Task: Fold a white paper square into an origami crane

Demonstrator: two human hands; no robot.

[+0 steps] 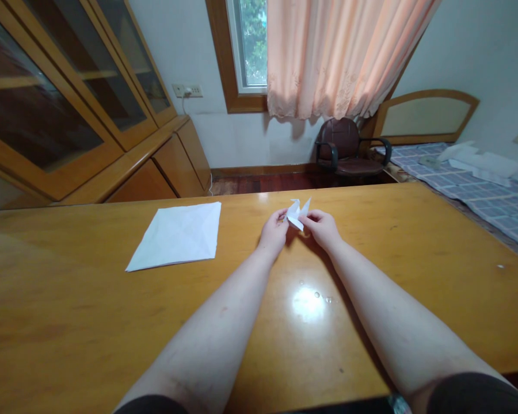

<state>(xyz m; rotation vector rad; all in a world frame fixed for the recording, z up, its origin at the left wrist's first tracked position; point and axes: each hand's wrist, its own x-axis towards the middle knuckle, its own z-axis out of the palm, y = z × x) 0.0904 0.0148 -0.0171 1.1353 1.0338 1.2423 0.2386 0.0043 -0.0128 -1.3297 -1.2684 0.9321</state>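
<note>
A white origami crane (295, 216) is held just above the far half of the wooden table (250, 322). Its pointed tips stick up and one flat wing juts toward me. My left hand (275, 231) closes on the crane's left side, fingers bent round it. On the other side, my right hand (323, 226) pinches the crane between thumb and fingers. Some of the crane is covered by my fingers. To the left lies a stack of white square paper (179, 236) with faint creases, apart from both hands.
Beyond the table's far edge stand a brown armchair (347, 146) and, at right, a bed (466, 178) with white papers on it. A wooden glass-door cabinet (142, 167) lines the left. A small white scrap (500, 266) lies near the table's right edge.
</note>
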